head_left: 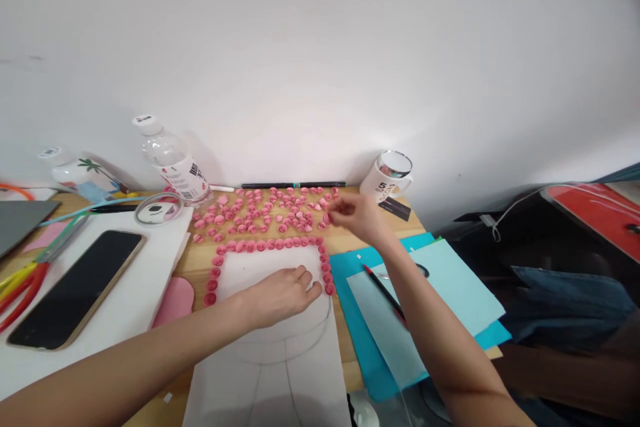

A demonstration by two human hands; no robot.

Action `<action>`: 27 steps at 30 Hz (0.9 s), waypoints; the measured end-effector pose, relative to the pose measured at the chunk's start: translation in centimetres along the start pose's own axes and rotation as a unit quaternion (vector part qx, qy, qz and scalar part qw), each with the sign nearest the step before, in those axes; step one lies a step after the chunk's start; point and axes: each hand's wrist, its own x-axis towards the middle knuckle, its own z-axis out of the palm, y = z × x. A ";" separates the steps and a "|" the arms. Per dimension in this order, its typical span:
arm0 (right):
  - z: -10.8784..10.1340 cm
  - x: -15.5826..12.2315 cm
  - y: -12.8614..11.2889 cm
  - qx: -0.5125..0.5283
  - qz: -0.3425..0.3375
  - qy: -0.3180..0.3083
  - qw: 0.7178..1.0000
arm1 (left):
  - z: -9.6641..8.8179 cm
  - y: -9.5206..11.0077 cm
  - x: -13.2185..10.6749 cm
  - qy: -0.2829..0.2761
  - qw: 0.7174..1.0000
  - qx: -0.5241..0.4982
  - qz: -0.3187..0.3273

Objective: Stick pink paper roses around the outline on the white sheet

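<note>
A white sheet of paper (225, 373) with pencil lines lies before me, its upper part edged by a row of rolled pink paper roses (260, 246). My left hand (283, 295) is over the sheet, fingers curled in near its right edge; anything between them is hidden. Farther up, my right hand (356, 217) pinches at the right end of a scattered group of loose pink roses (245, 220). A small pink paper rose (327, 219) shows at its fingertips.
On the left are a phone (77, 287), scissors (25, 290), a tape roll (159, 209) and a plastic bottle (175, 167). A white mug (385, 177) stands against the wall. Blue sheets (370, 367) and a dark pen (385, 293) lie under my right forearm.
</note>
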 end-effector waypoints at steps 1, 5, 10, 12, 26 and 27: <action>0.1 -2.2 0.1 0.054 -0.001 -0.032 0.998 | 0.1 0.0 -0.1 0.004 1.000 0.003 0.003; 2.2 -9.8 0.9 0.092 0.074 -0.053 0.992 | 0.6 0.2 -0.3 0.023 1.000 0.014 0.006; 5.0 -13.4 1.7 0.068 0.110 0.002 0.992 | 0.7 0.5 -0.1 0.020 0.999 0.032 0.018; 5.5 -13.5 1.8 0.060 0.116 0.020 0.991 | 0.6 0.6 -0.2 0.021 0.999 0.035 0.020; 6.2 -12.9 1.6 -0.026 0.110 0.028 0.993 | 1.0 0.9 -0.3 0.029 0.998 0.049 0.030; 6.2 -12.9 1.6 -0.017 0.111 0.024 0.993 | 1.0 1.0 -0.2 0.029 0.998 0.052 0.031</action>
